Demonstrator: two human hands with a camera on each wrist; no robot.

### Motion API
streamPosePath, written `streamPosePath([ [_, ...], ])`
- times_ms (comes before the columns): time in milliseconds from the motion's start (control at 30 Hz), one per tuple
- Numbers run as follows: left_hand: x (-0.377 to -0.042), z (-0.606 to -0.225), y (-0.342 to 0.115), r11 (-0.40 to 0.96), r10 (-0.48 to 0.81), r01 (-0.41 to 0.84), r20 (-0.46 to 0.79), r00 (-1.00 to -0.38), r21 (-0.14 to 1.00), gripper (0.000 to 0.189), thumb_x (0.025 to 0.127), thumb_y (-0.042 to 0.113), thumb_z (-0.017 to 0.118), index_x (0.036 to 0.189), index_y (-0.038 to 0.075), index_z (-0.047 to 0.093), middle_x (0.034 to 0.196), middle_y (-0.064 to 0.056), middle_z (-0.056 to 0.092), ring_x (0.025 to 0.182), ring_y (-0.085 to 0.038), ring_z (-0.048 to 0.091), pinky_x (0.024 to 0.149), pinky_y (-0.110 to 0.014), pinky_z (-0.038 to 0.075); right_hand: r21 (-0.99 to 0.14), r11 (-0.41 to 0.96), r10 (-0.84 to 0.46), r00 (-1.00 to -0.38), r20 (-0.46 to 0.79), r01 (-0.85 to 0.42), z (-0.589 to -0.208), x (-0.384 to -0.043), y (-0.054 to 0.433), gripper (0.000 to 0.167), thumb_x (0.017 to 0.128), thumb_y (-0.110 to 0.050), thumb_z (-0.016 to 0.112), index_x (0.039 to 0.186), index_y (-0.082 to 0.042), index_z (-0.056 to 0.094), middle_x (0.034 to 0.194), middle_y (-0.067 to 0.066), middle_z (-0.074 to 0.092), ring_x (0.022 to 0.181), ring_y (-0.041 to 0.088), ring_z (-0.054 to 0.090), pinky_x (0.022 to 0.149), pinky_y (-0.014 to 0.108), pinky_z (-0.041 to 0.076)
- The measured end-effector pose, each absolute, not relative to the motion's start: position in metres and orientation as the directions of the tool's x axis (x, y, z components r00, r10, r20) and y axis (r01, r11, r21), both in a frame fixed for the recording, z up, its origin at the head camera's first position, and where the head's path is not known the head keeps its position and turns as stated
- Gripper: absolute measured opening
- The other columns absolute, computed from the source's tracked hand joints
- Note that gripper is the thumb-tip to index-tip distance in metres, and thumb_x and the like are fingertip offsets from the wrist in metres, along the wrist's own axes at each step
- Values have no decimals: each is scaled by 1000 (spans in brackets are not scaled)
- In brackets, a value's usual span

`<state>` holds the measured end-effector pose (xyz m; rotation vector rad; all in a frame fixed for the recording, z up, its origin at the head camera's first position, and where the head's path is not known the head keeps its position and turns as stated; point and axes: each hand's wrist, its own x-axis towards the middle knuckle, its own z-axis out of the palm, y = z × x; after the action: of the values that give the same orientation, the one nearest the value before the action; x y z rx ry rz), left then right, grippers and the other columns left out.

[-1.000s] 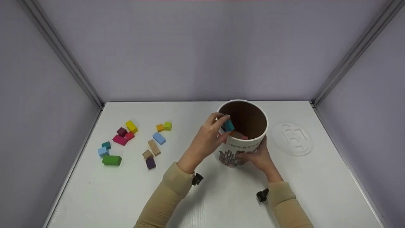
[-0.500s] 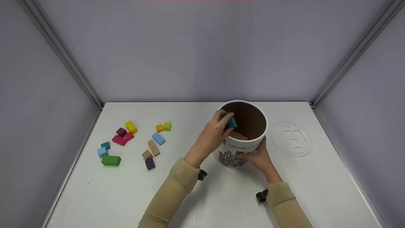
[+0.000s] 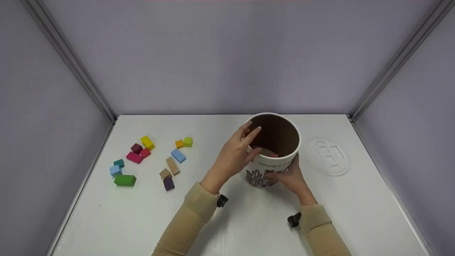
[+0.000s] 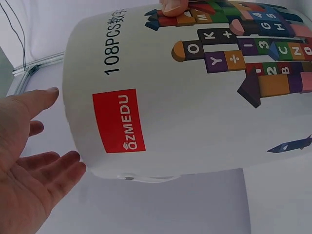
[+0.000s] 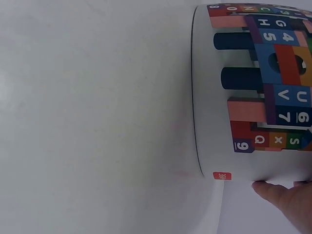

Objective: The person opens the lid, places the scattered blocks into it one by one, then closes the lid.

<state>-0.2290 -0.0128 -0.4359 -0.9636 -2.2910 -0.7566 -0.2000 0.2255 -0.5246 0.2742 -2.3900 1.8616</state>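
A tall white cardboard bucket (image 3: pixel 273 164) printed with letter blocks stands upright on the white table, its brown inside facing me. My left hand (image 3: pixel 231 154) is at the bucket's left rim with its fingers spread and nothing between them. In the left wrist view the left hand (image 4: pixel 29 151) is beside the bucket's mouth, near the red label (image 4: pixel 119 121). My right hand (image 3: pixel 293 177) holds the bucket low on its right side, thumb across the printed front and fingers behind. Inside the bucket, reddish and wood-coloured pieces (image 3: pixel 268 153) show near the bottom.
Coloured wooden blocks lie at the left in loose groups, among them a green block (image 3: pixel 124 180), a yellow block (image 3: pixel 147 142), a blue block (image 3: pixel 178 155) and a dark purple block (image 3: pixel 169 183). A clear plastic lid (image 3: pixel 327 156) lies right of the bucket. Grey walls enclose the table.
My left hand carried a teal block over the bucket's rim and let it go; the fingers have spread and drawn slightly back left. The right hand and the bucket have stayed put.
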Motion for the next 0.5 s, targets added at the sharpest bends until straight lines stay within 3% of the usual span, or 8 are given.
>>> streamPosePath([
  [233,-214,-447,-33,648,407,712,667,-624,271,55,90,29,74,138,11,56,138,-19,49,112,-29,58,90,-43,51,-946,257,-73,-980,186,-199,-523,-200,224,125,68,-12,91,154,-7,1,153,23,22,141,39,24,116,51,18],
  [500,-201,-469,-65,716,324,602,595,-735,354,57,87,29,77,137,13,56,136,-17,52,110,-29,58,87,-45,52,-942,283,-74,-984,165,-179,-520,-199,224,126,67,-9,91,154,-5,-1,154,23,22,143,38,22,116,50,16],
])
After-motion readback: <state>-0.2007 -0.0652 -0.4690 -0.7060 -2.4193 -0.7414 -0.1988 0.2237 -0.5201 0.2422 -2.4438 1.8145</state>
